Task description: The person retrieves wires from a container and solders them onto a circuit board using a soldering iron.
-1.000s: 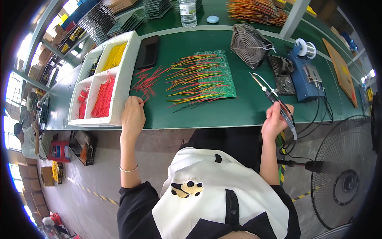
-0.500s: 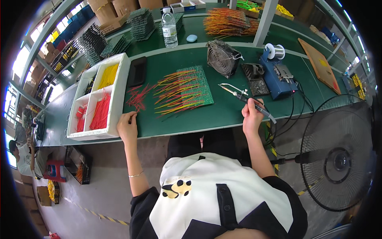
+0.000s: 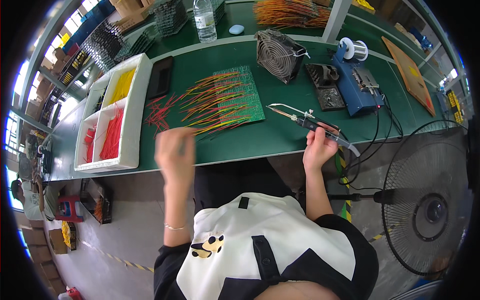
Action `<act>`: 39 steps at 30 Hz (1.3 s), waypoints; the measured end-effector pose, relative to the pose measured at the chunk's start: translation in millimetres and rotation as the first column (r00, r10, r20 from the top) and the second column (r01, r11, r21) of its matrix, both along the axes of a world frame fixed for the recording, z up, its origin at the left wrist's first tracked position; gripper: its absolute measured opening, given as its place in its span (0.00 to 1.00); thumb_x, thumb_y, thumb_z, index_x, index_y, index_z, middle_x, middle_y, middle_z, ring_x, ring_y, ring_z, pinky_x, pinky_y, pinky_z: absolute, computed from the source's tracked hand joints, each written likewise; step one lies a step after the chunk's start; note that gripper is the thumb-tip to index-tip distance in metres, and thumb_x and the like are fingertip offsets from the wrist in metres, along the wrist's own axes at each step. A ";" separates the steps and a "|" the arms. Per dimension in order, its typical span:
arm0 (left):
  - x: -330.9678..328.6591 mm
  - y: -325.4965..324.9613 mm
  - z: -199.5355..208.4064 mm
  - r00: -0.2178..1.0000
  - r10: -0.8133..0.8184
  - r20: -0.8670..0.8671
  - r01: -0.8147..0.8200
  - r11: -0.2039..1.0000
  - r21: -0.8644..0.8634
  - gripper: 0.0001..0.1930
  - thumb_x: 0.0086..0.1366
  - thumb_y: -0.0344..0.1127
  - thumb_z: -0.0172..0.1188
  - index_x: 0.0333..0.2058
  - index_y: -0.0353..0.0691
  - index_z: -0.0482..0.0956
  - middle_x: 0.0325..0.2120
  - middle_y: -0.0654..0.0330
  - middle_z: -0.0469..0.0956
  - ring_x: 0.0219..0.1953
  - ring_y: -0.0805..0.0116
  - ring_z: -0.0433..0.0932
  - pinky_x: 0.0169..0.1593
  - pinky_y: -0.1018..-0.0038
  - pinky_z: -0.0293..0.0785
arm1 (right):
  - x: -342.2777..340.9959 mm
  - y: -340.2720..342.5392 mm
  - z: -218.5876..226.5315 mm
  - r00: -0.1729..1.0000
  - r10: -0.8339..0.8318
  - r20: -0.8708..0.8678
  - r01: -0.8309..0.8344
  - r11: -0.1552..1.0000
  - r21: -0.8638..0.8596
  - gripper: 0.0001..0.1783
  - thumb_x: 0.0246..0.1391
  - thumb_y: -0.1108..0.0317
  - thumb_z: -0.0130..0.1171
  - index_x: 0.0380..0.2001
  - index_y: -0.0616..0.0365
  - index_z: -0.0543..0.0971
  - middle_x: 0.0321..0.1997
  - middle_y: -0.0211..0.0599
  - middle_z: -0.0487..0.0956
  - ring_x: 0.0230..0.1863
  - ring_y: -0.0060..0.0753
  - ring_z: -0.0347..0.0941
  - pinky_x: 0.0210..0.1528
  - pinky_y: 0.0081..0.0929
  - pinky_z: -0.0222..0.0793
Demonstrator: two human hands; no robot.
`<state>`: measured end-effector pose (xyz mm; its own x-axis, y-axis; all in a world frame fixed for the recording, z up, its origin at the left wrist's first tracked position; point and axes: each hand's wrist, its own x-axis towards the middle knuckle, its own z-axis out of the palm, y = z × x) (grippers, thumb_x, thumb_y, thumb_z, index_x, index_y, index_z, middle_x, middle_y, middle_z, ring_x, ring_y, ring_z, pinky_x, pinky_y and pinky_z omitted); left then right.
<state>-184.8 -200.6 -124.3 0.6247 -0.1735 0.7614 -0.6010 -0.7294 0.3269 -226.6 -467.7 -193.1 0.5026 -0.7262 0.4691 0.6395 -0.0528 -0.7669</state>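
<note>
My right hand (image 3: 319,148) is closed around the black handle of a soldering iron (image 3: 312,122), its thin tip pointing left toward a green circuit board (image 3: 255,104). A slim metal guide tube runs above the tip. Red and yellow wires (image 3: 207,102) lie in rows across the board and stick out past its left edge. My left hand (image 3: 175,150) is raised over the table's front edge, just below these wires. Motion smears its fingers, so whether it holds anything cannot be made out. Beside it lies a loose heap of short red wires (image 3: 159,112).
At left stands a white foam box (image 3: 131,142) with red and yellow wires in compartments. A black tray (image 3: 160,77) lies beside it. Behind are a small fan (image 3: 280,55) and a water bottle (image 3: 205,22); right, a blue solder feeder (image 3: 357,82) with cables and a large floor fan (image 3: 430,200).
My left hand has left the red wire heap and moved right, toward the board's wire ends. My right hand still holds the soldering iron, nearly in place. The view has shifted slightly.
</note>
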 end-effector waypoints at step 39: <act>22.3 -100.2 -41.9 0.968 -0.181 -0.176 0.185 0.983 0.010 0.10 0.41 0.21 0.64 0.26 0.38 0.79 0.20 0.64 0.69 0.22 0.70 0.68 0.22 0.75 0.65 | -9.1 3.1 2.6 0.978 0.019 -0.207 -0.052 0.986 -0.156 0.13 0.55 0.64 0.49 0.29 0.66 0.68 0.24 0.36 0.69 0.14 0.17 0.59 0.14 0.13 0.53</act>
<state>-162.5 -300.8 -166.2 0.7028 -0.3152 0.6377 -0.6606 -0.6218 0.4207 -235.7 -464.7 -190.4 0.6238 -0.6301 0.4625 0.4743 -0.1651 -0.8647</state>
